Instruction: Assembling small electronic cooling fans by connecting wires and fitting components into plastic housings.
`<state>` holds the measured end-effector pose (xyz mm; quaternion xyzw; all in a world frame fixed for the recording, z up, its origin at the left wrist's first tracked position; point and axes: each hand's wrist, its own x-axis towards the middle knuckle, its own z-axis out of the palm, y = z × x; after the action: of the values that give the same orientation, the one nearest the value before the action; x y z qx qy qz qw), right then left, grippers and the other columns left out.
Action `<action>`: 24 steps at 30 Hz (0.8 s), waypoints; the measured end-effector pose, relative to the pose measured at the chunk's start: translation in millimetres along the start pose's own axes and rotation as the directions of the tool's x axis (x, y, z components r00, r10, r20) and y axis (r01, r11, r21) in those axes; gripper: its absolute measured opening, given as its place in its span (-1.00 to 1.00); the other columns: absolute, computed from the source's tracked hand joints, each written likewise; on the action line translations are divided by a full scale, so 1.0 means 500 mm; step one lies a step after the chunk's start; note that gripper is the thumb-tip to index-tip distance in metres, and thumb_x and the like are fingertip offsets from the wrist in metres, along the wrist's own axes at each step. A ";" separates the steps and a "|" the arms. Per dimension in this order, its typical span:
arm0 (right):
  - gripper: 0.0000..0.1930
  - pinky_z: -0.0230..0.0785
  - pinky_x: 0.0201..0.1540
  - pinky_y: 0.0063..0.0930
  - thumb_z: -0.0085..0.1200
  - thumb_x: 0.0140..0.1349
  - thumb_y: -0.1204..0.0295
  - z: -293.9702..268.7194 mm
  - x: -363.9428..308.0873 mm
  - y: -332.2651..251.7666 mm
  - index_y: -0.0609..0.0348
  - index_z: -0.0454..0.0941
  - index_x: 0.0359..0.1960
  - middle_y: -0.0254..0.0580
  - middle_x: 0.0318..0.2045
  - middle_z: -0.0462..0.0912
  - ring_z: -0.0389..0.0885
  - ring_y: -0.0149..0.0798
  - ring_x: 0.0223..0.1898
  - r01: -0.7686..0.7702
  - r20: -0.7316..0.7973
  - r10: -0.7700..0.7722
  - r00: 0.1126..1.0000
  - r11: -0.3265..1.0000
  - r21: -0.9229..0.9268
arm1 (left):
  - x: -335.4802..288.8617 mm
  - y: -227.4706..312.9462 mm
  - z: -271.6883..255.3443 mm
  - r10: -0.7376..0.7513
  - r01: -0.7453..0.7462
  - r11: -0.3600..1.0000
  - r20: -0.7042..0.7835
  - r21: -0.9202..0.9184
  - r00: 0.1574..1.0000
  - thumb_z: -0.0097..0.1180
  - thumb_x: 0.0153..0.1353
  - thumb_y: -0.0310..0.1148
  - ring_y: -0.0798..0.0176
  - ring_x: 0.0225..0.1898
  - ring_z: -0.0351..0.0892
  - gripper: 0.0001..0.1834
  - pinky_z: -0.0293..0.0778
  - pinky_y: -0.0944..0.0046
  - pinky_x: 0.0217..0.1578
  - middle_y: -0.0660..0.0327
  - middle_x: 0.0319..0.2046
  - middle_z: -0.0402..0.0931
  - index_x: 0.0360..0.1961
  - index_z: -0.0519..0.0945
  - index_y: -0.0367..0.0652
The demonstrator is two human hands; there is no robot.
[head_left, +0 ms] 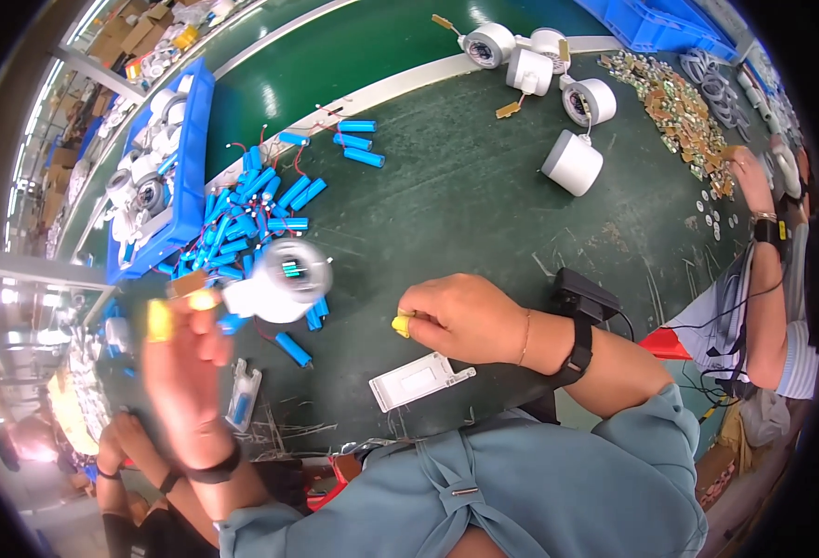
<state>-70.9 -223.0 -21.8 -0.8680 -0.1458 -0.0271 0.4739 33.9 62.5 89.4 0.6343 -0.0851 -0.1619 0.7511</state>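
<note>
My left hand [184, 372], smeared by motion, has yellow covers on its fingertips. Its fingers close on a white cylindrical housing [284, 293] with a clear-grey ring around its open face. A small brown board [189, 284] sits by those fingertips. Over the middle of the bench, my right hand [465, 318] is closed in a pinch, with a yellow cover on one fingertip. Whatever lies inside that pinch, if anything, is hidden. Just below it lies a flat white plastic plate [419, 381]. A narrower white plastic part [244, 395] rests beside my left wrist.
Blue cylindrical batteries [242, 223] with red wires lie heaped beside a blue bin [191, 153] of white housings. More white housings [574, 163] stand at the far right, near piled small boards [674, 107]. A black device [586, 296] sits by my right wrist. Co-workers' hands [752, 177] flank me.
</note>
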 end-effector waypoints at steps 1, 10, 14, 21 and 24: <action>-0.90 0.39 -0.40 -0.21 0.08 0.20 0.41 0.001 -0.001 0.003 0.17 0.52 -0.34 -0.17 -0.47 0.59 0.58 -0.05 -0.43 0.001 -0.009 -0.001 1.000 1.000 -0.016 | -0.003 0.019 -0.037 0.025 -0.020 0.998 -0.082 0.060 0.996 -0.12 0.44 -0.03 0.53 -0.57 0.12 -0.57 0.07 0.47 -0.58 0.31 -0.28 0.49 -0.12 0.56 -0.21; -0.89 0.40 -0.36 -0.10 0.03 0.18 0.41 -0.005 0.004 -0.007 0.18 0.50 -0.42 -0.09 -0.49 0.59 0.57 0.04 -0.41 -0.014 -0.016 0.015 1.000 0.999 0.029 | -0.019 0.007 -0.406 0.285 0.367 0.314 -0.455 0.876 0.843 0.00 0.34 -0.06 0.36 -0.58 0.48 -0.57 0.35 0.33 -0.60 0.19 -0.57 0.48 -0.36 0.60 -0.27; -0.89 0.39 -0.39 -0.11 0.05 0.18 0.41 -0.005 0.006 -0.016 0.18 0.50 -0.43 -0.09 -0.52 0.58 0.56 0.04 -0.44 -0.028 -0.032 0.030 0.999 0.999 0.047 | -0.049 -0.064 -0.361 0.504 0.256 -0.475 0.021 0.842 0.864 0.11 0.22 -0.20 -0.10 -0.31 0.61 -0.72 0.52 0.03 -0.38 0.05 -0.22 0.58 -0.20 0.58 -0.19; -0.92 0.38 -0.46 -0.35 0.11 0.16 0.49 -0.005 0.013 -0.007 0.22 0.54 -0.35 -0.16 -0.51 0.59 0.56 -0.14 -0.53 0.006 -0.010 -0.006 1.000 1.000 -0.002 | -0.034 -0.105 -0.115 0.381 -0.016 0.134 -0.036 0.991 0.924 0.06 0.27 -0.42 0.16 -0.32 0.61 -0.76 0.48 0.24 -0.29 0.03 -0.29 0.60 -0.08 0.56 -0.27; -0.92 0.37 -0.48 -0.38 0.13 0.15 0.51 -0.010 0.016 -0.021 0.24 0.55 -0.34 -0.16 -0.52 0.59 0.55 -0.17 -0.56 -0.012 0.015 0.012 1.000 0.999 0.033 | -0.033 -0.151 -0.049 0.179 -0.076 0.539 -0.026 0.839 0.984 0.18 0.22 -0.53 0.44 -0.31 0.54 -0.69 0.48 0.40 -0.27 0.21 -0.29 0.61 0.00 0.52 -0.30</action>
<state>-65.9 -220.0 -9.3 -0.8612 -0.1446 -0.0152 0.4871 16.5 80.0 12.5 0.9144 -0.1566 -0.0125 0.3731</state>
